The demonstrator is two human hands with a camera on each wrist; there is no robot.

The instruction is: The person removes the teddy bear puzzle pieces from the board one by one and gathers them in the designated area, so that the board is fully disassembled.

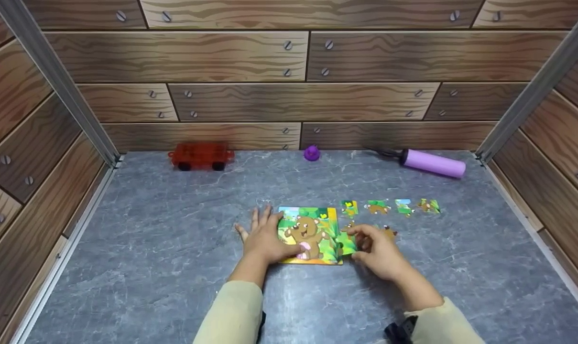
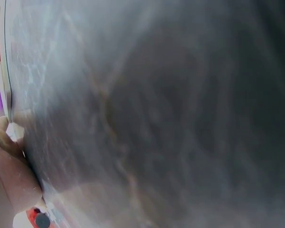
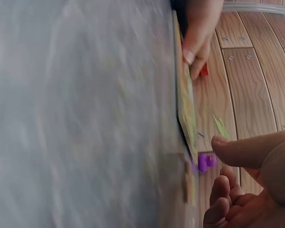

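Observation:
A square bear picture puzzle (image 1: pixel 331 224) lies flat on the grey tabletop. My left hand (image 1: pixel 266 239) rests at its left side, fingers spread, with the thumb lying over the lower part of the bear. My right hand (image 1: pixel 379 251) pinches a green puzzle piece (image 1: pixel 347 242) at the picture's right edge; whether the piece overlaps that edge I cannot tell. In the right wrist view, a thin green sliver of the piece (image 3: pixel 221 125) shows by my thumb. Only part of my left hand (image 2: pixel 9 175) appears in the left wrist view.
Several loose puzzle pieces (image 1: pixel 378 207) lie in a row behind my right hand, and others (image 1: pixel 390 232) sit partly hidden by it. Along the back stand a red toy wagon (image 1: pixel 201 155), a small purple toy (image 1: pixel 311 153) and a purple cylinder (image 1: pixel 434 163). Wood-patterned walls surround the table.

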